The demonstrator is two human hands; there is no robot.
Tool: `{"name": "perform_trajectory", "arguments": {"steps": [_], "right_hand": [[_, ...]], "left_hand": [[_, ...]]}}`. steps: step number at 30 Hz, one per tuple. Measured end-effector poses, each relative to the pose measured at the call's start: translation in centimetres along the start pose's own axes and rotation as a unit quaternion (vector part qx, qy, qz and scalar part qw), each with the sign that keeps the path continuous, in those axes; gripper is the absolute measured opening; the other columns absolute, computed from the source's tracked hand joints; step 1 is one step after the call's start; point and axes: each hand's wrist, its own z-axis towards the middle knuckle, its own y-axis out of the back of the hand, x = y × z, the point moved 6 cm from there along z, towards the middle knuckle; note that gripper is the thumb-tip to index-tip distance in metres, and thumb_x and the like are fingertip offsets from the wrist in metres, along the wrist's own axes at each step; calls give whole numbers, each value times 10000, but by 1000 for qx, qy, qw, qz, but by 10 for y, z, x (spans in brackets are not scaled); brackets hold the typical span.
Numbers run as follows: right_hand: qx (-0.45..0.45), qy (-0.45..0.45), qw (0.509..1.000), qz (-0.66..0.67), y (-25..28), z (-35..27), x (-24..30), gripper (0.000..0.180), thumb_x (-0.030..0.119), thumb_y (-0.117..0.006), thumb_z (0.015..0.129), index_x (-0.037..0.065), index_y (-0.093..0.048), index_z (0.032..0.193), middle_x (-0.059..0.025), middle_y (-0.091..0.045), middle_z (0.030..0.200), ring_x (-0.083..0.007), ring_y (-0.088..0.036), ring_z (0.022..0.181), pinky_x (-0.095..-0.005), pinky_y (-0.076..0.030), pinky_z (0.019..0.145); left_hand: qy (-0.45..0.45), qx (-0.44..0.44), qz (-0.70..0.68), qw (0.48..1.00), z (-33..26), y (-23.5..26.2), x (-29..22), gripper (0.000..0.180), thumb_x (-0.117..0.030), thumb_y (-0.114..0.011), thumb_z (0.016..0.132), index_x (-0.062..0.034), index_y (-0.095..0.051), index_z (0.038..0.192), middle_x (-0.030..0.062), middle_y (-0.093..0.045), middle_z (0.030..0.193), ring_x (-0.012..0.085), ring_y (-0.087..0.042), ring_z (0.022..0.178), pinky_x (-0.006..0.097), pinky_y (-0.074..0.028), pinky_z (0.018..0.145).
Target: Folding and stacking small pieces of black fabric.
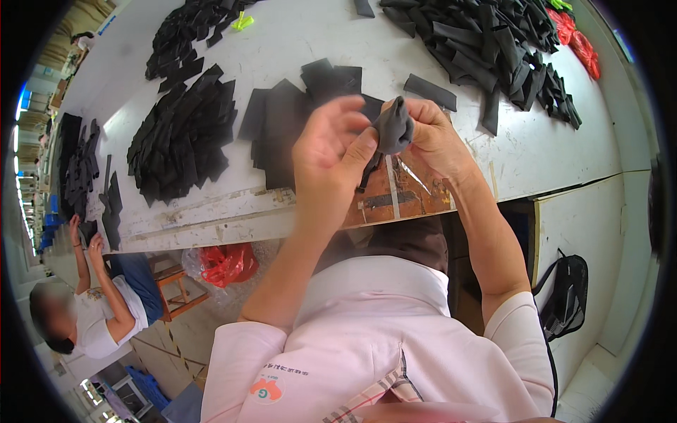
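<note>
In front of me, above the table's near edge, both my hands are at a folded dark grey fabric piece (395,128), bunched with an opening in its lower side. My right hand (438,137) grips its right side between thumb and fingers. The thumb of my left hand (330,141) presses its left side; the other left fingers are raised and slightly blurred. Beneath and left of my hands lies a spread stack of flat dark fabric pieces (278,130), partly hidden by my left hand. A single dark strip (430,92) lies just beyond my right hand.
Piles of dark fabric pieces lie at left (185,137), far left and far right (486,49) on the white table (282,42). Red plastic bags (584,53) sit at the far right corner. A co-worker (116,303) handles dark fabric at left. A black mesh bag (568,292) hangs at right.
</note>
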Motion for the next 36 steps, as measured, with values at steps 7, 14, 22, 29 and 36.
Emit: {"name": "perform_trajectory", "arguments": {"steps": [7,14,22,29,36], "right_hand": [[-124,144,956,-225,-8,-26,59,400,390,-597,781,-6,-550,804,-2,-506,675,-121,-466,602,-266,-384,545],[-39,260,751,-606,-47,-30,81,454,405,-681,630,18,-548,827,-94,-514,677,-286,-528,633,-356,-421,545],[-47,180,797,-575,-32,-29,63,284,287,-651,707,24,-545,718,-93,-521,668,-281,-531,618,-350,-414,527],[-19,167,743,-648,-35,-17,55,298,275,-601,758,22,-521,623,-98,-547,604,-286,-536,581,-356,-413,526],[1,173,786,-593,-25,-19,43,303,270,-583,780,15,-530,625,-121,-529,575,-306,-524,576,-386,-401,513]], "left_hand": [[-316,30,246,916,-2,-19,-43,111,0,-518,832,22,-549,935,48,-576,831,102,-519,728,194,-411,676],[-262,0,72,962,-5,-20,-40,87,-32,-534,836,33,-551,892,56,-574,848,83,-518,742,190,-415,674],[-348,18,234,908,4,-14,-37,63,-8,-582,791,38,-566,832,60,-566,803,96,-528,702,204,-428,617],[-292,-56,125,947,-1,5,-20,83,-52,-516,850,25,-547,850,46,-570,809,96,-499,736,221,-395,717],[-198,22,-75,977,4,-16,-23,189,-77,-572,815,38,-530,959,108,-597,893,163,-546,889,308,-413,833]]}}
